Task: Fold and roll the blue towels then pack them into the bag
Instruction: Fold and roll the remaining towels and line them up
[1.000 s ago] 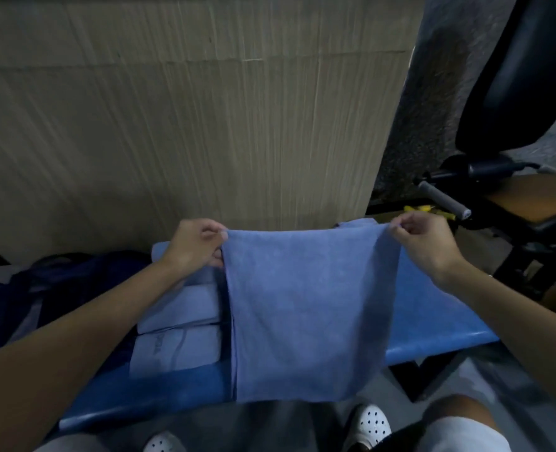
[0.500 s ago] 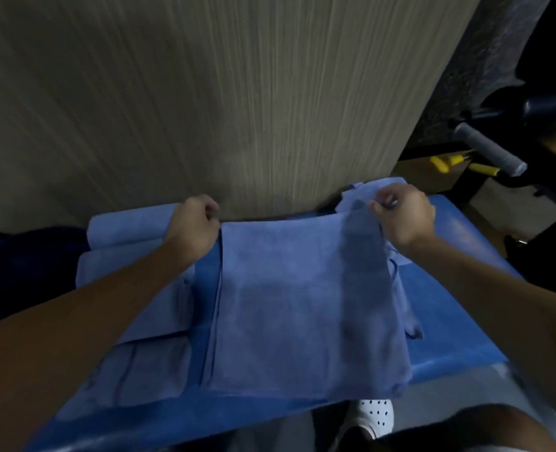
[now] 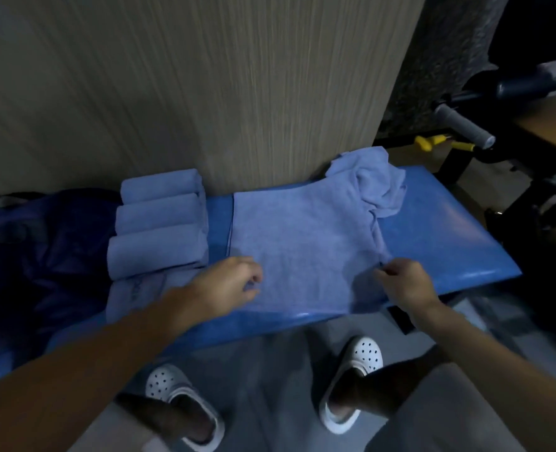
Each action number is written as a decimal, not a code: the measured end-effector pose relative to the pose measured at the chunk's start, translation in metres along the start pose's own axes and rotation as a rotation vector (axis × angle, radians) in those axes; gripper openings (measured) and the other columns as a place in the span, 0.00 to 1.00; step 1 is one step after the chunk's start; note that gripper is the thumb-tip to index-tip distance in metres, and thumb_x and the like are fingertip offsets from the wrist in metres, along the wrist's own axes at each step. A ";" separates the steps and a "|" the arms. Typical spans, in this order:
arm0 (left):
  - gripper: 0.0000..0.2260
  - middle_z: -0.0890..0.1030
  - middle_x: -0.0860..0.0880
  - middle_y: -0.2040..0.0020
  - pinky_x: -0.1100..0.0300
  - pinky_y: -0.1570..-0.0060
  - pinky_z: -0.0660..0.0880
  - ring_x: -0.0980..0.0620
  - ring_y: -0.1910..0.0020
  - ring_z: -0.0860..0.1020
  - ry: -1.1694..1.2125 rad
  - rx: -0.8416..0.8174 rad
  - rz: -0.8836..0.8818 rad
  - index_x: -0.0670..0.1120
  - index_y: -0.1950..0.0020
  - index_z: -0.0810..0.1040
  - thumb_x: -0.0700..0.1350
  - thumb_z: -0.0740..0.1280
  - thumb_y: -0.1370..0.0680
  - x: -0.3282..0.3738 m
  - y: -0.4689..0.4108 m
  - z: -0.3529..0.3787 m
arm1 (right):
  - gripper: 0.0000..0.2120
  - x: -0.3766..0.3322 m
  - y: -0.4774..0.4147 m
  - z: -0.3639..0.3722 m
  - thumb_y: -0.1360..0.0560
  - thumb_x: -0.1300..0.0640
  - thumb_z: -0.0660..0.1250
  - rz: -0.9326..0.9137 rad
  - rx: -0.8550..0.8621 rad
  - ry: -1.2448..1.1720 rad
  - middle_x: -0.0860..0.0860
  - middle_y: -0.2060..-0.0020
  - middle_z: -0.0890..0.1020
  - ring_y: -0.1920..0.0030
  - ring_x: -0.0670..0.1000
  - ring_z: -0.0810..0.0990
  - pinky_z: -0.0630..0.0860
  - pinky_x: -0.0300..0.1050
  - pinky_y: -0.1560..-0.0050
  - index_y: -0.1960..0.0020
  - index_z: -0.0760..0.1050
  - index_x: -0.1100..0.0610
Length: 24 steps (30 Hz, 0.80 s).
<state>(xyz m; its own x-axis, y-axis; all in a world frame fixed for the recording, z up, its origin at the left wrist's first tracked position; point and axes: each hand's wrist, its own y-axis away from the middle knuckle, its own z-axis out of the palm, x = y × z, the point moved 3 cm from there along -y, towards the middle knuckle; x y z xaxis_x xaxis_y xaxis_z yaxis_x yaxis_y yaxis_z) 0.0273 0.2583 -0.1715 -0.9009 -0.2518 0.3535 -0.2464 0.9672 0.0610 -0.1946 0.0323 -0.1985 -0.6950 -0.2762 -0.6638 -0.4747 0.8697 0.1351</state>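
Observation:
A folded blue towel (image 3: 299, 246) lies flat on the blue padded bench (image 3: 449, 243). My left hand (image 3: 227, 285) grips its near left edge with curled fingers. My right hand (image 3: 403, 282) pinches its near right corner. Three rolled blue towels (image 3: 159, 223) lie side by side to the left of it, with a flat folded cloth (image 3: 136, 295) in front of them. A crumpled blue towel (image 3: 374, 181) sits at the far right corner of the flat one. The dark blue bag (image 3: 41, 256) lies at the bench's left end.
A wood-grain panel (image 3: 204, 93) stands right behind the bench. Black gym equipment with a grey grip (image 3: 465, 128) and yellow-handled tools (image 3: 446, 143) is at the right. My feet in white clogs (image 3: 354, 376) stand on the grey floor below.
The towel, held up by its top corners a second ago, now lies flat on the bench. Both hands have moved from its far edge to its near edge. The camera tilted down.

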 end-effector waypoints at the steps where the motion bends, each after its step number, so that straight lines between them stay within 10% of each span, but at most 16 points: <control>1: 0.05 0.76 0.51 0.53 0.57 0.49 0.72 0.50 0.50 0.76 -0.038 -0.037 0.006 0.45 0.53 0.78 0.45 0.70 0.26 0.002 0.004 0.006 | 0.12 0.005 0.007 0.000 0.29 0.61 0.68 0.009 0.000 0.023 0.60 0.71 0.74 0.66 0.56 0.74 0.63 0.48 0.66 0.66 0.74 0.68; 6: 0.13 0.73 0.48 0.40 0.57 0.42 0.69 0.50 0.38 0.72 -0.234 -0.148 -0.073 0.45 0.40 0.76 0.49 0.66 0.21 0.003 0.010 0.015 | 0.14 0.010 0.021 0.000 0.29 0.60 0.70 0.074 0.035 0.029 0.60 0.71 0.73 0.64 0.59 0.73 0.63 0.47 0.66 0.70 0.70 0.63; 15: 0.09 0.76 0.45 0.46 0.50 0.45 0.71 0.45 0.43 0.74 -0.396 -0.133 -0.044 0.43 0.46 0.77 0.36 0.60 0.24 -0.007 0.016 0.015 | 0.12 0.014 0.020 0.010 0.32 0.62 0.70 0.183 -0.027 -0.070 0.55 0.77 0.70 0.71 0.53 0.71 0.64 0.45 0.72 0.72 0.74 0.63; 24: 0.21 0.73 0.46 0.69 0.59 0.78 0.65 0.44 0.73 0.74 -0.599 0.102 0.072 0.44 0.70 0.71 0.28 0.76 0.51 0.010 0.028 -0.024 | 0.05 -0.002 0.020 0.002 0.33 0.62 0.69 0.124 0.145 -0.548 0.53 0.67 0.78 0.63 0.56 0.77 0.77 0.51 0.58 0.61 0.74 0.55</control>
<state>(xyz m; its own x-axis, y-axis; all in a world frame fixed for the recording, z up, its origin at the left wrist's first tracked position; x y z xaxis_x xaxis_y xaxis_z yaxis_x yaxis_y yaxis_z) 0.0197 0.2837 -0.1435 -0.9537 -0.1885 -0.2345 -0.1835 0.9821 -0.0434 -0.2018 0.0509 -0.1961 -0.3418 0.0500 -0.9384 -0.3019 0.9398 0.1601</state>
